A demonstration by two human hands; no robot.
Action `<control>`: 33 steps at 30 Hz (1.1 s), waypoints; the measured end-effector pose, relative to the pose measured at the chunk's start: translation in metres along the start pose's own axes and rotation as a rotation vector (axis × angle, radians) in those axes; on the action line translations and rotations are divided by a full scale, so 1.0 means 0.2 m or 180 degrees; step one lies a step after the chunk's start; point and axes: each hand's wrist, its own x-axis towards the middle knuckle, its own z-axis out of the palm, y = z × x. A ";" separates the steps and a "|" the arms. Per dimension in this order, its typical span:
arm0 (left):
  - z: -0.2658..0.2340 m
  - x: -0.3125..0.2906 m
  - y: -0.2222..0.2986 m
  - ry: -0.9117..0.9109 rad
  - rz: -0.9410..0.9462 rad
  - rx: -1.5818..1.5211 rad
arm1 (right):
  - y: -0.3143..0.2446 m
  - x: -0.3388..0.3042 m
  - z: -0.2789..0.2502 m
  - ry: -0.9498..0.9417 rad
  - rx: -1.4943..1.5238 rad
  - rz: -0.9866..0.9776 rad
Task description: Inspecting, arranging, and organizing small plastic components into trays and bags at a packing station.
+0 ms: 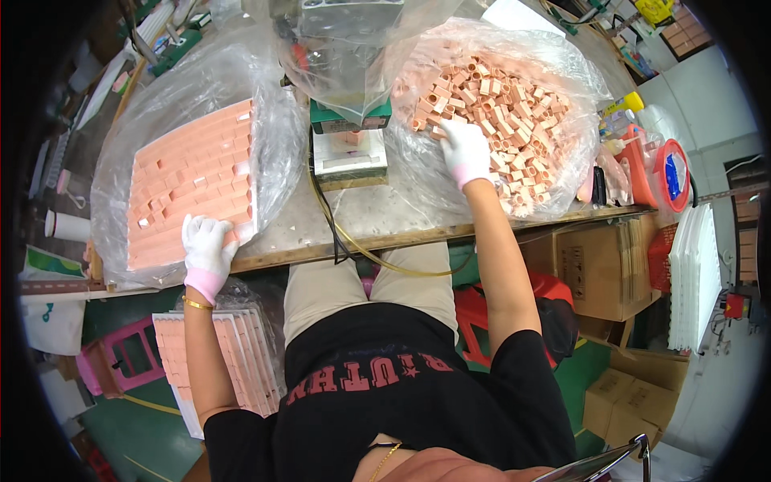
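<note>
My left hand (209, 247), in a white glove with a pink cuff, is closed at the near right corner of a white board (254, 177) covered with rows of small pink plastic pieces (185, 189). A pink piece (231, 238) shows at its thumb. On the right, my gloved right hand (466, 151) reaches over the left side of a loose heap of hollow pink pieces (514, 108). Its fingers are drawn together at the heap; what they hold is partly hidden. Between the hands stands a machine with a green block (350, 117), a pink piece beneath it.
Clear plastic sheeting (112, 193) lies under the board and the heap. A cable (325, 210) hangs over the wooden table edge (409, 236). At the right stand a red round container (673, 175) and cardboard boxes (598, 265). Stacked loaded boards (217, 353) are below left.
</note>
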 end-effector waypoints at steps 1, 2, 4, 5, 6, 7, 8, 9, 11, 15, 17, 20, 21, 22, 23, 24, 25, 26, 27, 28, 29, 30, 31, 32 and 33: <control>-0.01 0.00 -0.01 -0.0144 -0.0008 -0.0024 | -0.02 0.02 0.02 -0.0018 -0.0170 -0.0011; -0.03 0.02 0.00 -0.0132 -0.0001 -0.0007 | -0.02 0.04 0.07 -0.0320 -0.0279 0.0020; -0.06 0.07 0.07 0.0572 -0.0286 -0.0405 | 0.00 0.04 0.13 -0.0208 -0.0319 0.0126; -0.05 0.08 0.09 0.0572 -0.0313 -0.0359 | -0.02 0.05 0.15 -0.0128 -0.0327 0.0197; 0.01 0.09 0.12 0.0722 -0.0805 -0.1273 | -0.06 0.04 0.13 -0.0010 -0.0315 0.0254; 0.05 0.11 0.15 0.0877 -0.1291 -0.2193 | -0.09 0.03 0.11 -0.0016 -0.0279 0.0211; 0.06 0.14 0.20 0.0491 -0.1616 -0.2792 | -0.13 0.02 0.07 -0.0121 -0.0150 0.0384; 0.07 0.18 0.26 0.0098 -0.1930 -0.3389 | -0.15 0.00 0.05 -0.0224 -0.0022 0.0561; 0.16 0.24 0.41 0.0221 -0.1903 -0.4451 | -0.22 -0.06 0.01 0.0067 0.0311 0.0356; 0.28 0.36 0.63 -0.0372 -0.1391 -0.4816 | -0.48 -0.16 -0.17 -0.1312 0.4728 0.1019; 0.29 0.40 0.67 -0.0540 -0.1353 -0.4810 | -0.58 -0.19 -0.21 -0.1616 0.4863 0.1049; 0.27 0.43 0.70 -0.0685 -0.1270 -0.5021 | -0.63 -0.19 -0.15 -0.1453 0.4199 0.0582; 0.25 0.43 0.69 -0.0671 -0.1222 -0.5238 | -0.62 -0.19 -0.14 -0.1412 0.4294 0.0537; 0.23 0.44 0.69 -0.0657 -0.1216 -0.5320 | -0.62 -0.19 -0.14 -0.1380 0.4398 0.0484; 0.24 0.44 0.68 -0.0594 -0.1288 -0.5272 | -0.63 -0.19 -0.13 -0.1444 0.4454 0.0428; 0.24 0.44 0.67 -0.0769 -0.1156 -0.5525 | -0.64 -0.20 -0.14 -0.1311 0.4077 0.0280; 0.24 0.43 0.66 -0.0935 -0.1021 -0.5772 | -0.65 -0.20 -0.15 -0.1173 0.3709 0.0123; 0.22 0.45 0.67 -0.0943 -0.1004 -0.5873 | -0.66 -0.21 -0.17 -0.1108 0.3769 -0.0013; 0.20 0.46 0.69 -0.0933 -0.0989 -0.5965 | -0.65 -0.21 -0.18 -0.1045 0.3839 -0.0162; 0.20 0.46 0.70 -0.0678 -0.1003 -0.5949 | -0.63 -0.22 -0.14 -0.1145 0.3786 -0.0128; 0.21 0.46 0.70 -0.0583 -0.0964 -0.5978 | -0.64 -0.22 -0.14 -0.1177 0.3823 -0.0174; 0.21 0.46 0.68 -0.0655 -0.1009 -0.5787 | -0.65 -0.21 -0.13 -0.1128 0.3637 -0.0284; 0.21 0.45 0.67 -0.0738 -0.1040 -0.5605 | -0.66 -0.21 -0.13 -0.1066 0.3437 -0.0383; 0.22 0.44 0.67 -0.0747 -0.1003 -0.5627 | -0.66 -0.22 -0.12 -0.1228 0.3814 0.0058; 0.23 0.41 0.65 -0.0746 -0.0897 -0.5725 | -0.67 -0.21 -0.13 -0.1209 0.3777 0.0075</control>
